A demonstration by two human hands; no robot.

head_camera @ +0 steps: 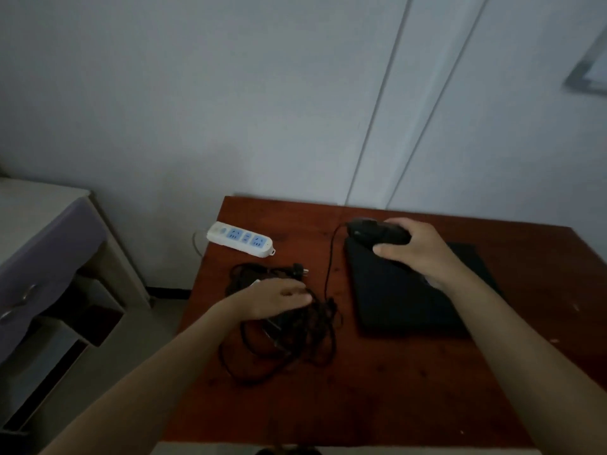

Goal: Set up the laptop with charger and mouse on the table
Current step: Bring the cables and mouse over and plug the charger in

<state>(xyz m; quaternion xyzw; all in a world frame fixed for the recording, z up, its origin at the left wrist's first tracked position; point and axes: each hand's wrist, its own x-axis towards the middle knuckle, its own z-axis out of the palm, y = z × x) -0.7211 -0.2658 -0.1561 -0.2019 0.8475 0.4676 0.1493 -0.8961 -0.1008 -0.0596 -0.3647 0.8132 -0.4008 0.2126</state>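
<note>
A closed black laptop (397, 300) lies on the dark red wooden table (394, 389), right of centre. My right hand (417, 247) grips a black wired mouse (371, 229) at the laptop's far edge; its cord runs down the left side of the laptop. A tangle of black charger cable (282, 343) lies left of the laptop, with its plug (299, 269) pointing right. My left hand (279, 298) rests flat on top of that tangle, fingers apart; whether it holds anything is unclear. A white power strip (241, 239) with blue sockets sits at the table's far left corner.
A grey wall stands right behind the table, with two thin pipes running up it. A low cabinet (42, 244) with a purple drawer front stands to the left, with a gap of floor between it and the table. The table's front part is bare wood.
</note>
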